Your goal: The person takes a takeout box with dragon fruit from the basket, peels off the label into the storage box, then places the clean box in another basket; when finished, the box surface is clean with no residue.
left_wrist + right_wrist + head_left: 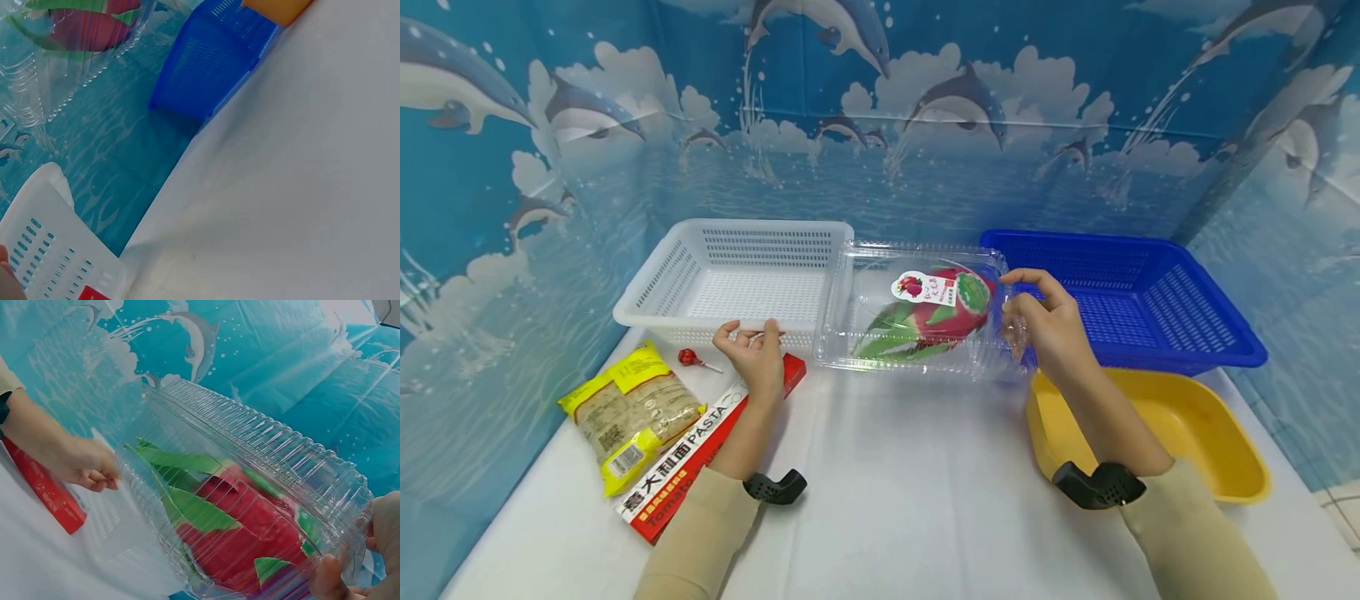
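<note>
A clear plastic clamshell box [865,292] with a red and green dragon fruit [951,317] inside is held up between the two baskets. My right hand [1051,321] pinches its right end between thumb and fingers, as the right wrist view also shows. A white label [922,288] shows on the box. My left hand [758,357] is at the front rim of the white basket [658,322], fingers curled and thumb over the edge, gripping it. In the left wrist view just a bit of that hand [7,278] shows beside the basket wall.
Right of the box stands a blue basket [1213,358], with a yellow tub [1225,479] before it. A yellow bag of dry food [640,408], a red lollipop [688,357] and a red and white pasta box [658,504] lie at left. A dolphin-print curtain [880,183] hangs behind.
</note>
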{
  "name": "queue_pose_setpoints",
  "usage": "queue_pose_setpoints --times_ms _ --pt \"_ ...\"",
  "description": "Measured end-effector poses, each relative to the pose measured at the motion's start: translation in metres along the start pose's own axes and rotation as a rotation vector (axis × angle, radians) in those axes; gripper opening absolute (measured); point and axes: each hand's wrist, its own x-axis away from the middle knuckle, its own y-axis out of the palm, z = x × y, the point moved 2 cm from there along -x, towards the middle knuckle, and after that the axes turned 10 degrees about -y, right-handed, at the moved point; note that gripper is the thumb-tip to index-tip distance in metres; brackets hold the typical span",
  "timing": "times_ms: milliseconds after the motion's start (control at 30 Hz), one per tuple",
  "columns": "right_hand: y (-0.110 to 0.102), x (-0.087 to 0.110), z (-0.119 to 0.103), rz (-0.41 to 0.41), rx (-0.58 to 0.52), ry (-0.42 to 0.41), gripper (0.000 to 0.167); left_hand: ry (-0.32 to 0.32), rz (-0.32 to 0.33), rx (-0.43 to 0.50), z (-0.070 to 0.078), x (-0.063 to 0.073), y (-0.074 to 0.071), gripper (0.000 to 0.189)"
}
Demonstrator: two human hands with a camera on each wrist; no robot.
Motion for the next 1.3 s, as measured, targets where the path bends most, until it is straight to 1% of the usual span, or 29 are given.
queue_pose_setpoints --times_ms 167,400,600,733,833,967,1100,1300 --pt "0.002 0.012 0.006 -0.012 0.030 0.018 0.029 0.002 0.002 0.001 0.000 -0.001 -0.001 0.044" --pt "0.004 0.025 0.014 -0.031 0.071 0.000 0.030 -0.001 0.005 0.005 -0.001 -0.002 -0.001 0.044" --pt "0.007 0.039 0.024 -0.051 0.049 0.011 0.030 0.001 0.015 0.000 0.000 -0.001 -0.001 0.045" --pt "0.007 0.048 0.032 -0.057 0.057 0.005 0.029 -0.009 0.014 -0.005 0.001 -0.001 0.000 0.044" --pt "0.006 0.053 0.039 -0.057 0.075 0.008 0.028 -0.014 0.009 -0.015 0.001 -0.001 0.000 0.044" --pt "0.006 0.059 0.047 -0.052 0.061 0.018 0.029 -0.019 0.009 -0.026 0.001 0.000 0.000 0.044" --pt "0.007 0.064 0.055 -0.050 0.034 0.023 0.030 -0.026 0.017 -0.016 0.001 0.000 0.000 0.044" --pt "0.010 0.074 0.061 -0.060 0.037 0.016 0.031 -0.023 0.011 -0.006 0.002 0.001 0.000 0.045"
